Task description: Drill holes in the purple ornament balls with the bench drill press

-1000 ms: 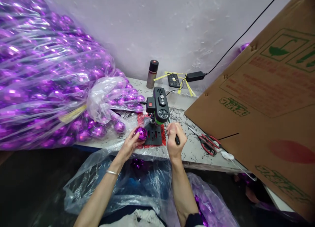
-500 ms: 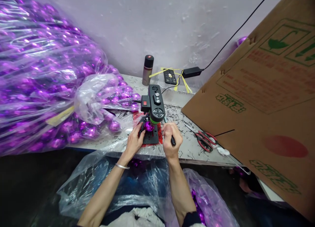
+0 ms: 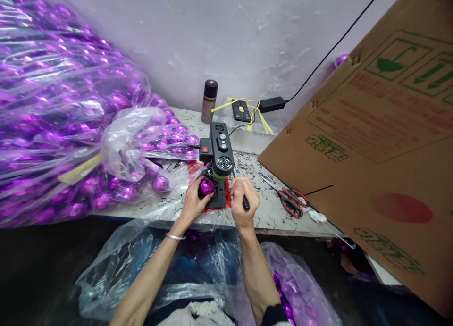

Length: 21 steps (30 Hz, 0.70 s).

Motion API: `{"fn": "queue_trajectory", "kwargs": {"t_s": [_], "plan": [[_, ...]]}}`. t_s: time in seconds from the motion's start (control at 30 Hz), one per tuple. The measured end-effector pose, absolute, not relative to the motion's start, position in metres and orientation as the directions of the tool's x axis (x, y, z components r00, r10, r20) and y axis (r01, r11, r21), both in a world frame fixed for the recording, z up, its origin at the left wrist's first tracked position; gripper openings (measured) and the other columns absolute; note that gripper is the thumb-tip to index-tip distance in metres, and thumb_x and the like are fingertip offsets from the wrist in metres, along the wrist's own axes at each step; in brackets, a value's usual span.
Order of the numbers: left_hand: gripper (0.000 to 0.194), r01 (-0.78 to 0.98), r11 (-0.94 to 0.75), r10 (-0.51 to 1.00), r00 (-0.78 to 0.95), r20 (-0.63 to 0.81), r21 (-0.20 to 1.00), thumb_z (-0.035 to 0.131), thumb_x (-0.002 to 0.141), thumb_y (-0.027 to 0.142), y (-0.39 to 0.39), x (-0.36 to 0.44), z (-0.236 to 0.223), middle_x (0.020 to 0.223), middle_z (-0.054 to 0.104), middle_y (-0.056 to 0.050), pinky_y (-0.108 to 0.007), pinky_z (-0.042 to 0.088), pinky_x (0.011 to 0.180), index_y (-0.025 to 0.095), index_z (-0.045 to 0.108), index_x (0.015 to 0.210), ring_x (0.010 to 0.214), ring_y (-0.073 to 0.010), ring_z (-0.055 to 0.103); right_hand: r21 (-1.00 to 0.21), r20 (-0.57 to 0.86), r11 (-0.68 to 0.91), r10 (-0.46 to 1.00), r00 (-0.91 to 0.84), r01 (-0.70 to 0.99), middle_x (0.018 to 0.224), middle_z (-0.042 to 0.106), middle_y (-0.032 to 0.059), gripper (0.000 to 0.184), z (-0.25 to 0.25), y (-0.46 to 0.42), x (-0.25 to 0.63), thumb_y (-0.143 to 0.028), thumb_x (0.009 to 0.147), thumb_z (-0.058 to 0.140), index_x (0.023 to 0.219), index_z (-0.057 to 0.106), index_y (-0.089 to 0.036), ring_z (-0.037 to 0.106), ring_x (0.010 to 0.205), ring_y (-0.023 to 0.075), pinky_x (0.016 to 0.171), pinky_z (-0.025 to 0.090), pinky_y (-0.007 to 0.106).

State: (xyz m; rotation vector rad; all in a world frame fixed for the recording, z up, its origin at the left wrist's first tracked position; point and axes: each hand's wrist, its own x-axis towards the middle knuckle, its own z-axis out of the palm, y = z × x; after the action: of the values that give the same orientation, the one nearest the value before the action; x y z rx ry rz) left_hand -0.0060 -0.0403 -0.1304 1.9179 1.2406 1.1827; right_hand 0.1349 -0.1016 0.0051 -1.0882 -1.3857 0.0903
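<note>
A small black bench machine [image 3: 219,154] with a red switch stands on a black base plate near the table's front edge. My left hand [image 3: 193,203] is closed round a shiny purple ball [image 3: 206,186], holding it on the base plate just left of the machine's head. My right hand [image 3: 241,201] is wrapped round the machine's black lever handle [image 3: 245,204], right of the base.
Big clear bags of purple balls [image 3: 71,123] fill the left side. A large cardboard box [image 3: 371,142] leans on the right. Red-handled scissors [image 3: 292,201], a spray can [image 3: 208,95] and a power adapter [image 3: 272,104] lie on the table [image 3: 269,217]. An open plastic bag [image 3: 198,264] hangs below.
The purple ball went from the left of the base plate in under the machine's head, then came back out slightly to the left. My right hand stayed on the lever.
</note>
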Motion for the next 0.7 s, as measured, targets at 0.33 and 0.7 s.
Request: {"fn": "queue_trajectory", "kwargs": {"t_s": [0.33,0.7], "plan": [[0.069,-0.004,-0.102,0.994,0.049,0.102,0.995,0.073,0.082,0.051,-0.059,-0.037,-0.116,0.135,0.062,-0.011,-0.042,0.054,0.101,0.022,0.052,0.140,0.120,-0.0282,0.064,-0.671,0.721,0.543,0.637,0.274,0.505,0.068,0.052,-0.0024,0.036,0.019,-0.099,0.132,-0.021,0.104,0.044,0.068,0.047,-0.022,0.052,0.066,0.0111,0.064,0.042,0.028],[0.070,-0.430,0.400,0.915,0.236,-0.327,0.809,0.091,0.067,0.042,-0.062,-0.025,-0.099,0.093,0.074,-0.002,-0.022,0.054,0.055,0.020,0.061,0.126,0.062,-0.0125,0.068,-0.720,0.661,0.478,0.694,0.287,0.503,0.065,0.048,-0.0036,0.039,0.037,-0.099,0.131,-0.028,0.105,0.045,0.067,0.046,-0.022,0.047,0.062,0.0095,0.061,0.039,0.027]]}}
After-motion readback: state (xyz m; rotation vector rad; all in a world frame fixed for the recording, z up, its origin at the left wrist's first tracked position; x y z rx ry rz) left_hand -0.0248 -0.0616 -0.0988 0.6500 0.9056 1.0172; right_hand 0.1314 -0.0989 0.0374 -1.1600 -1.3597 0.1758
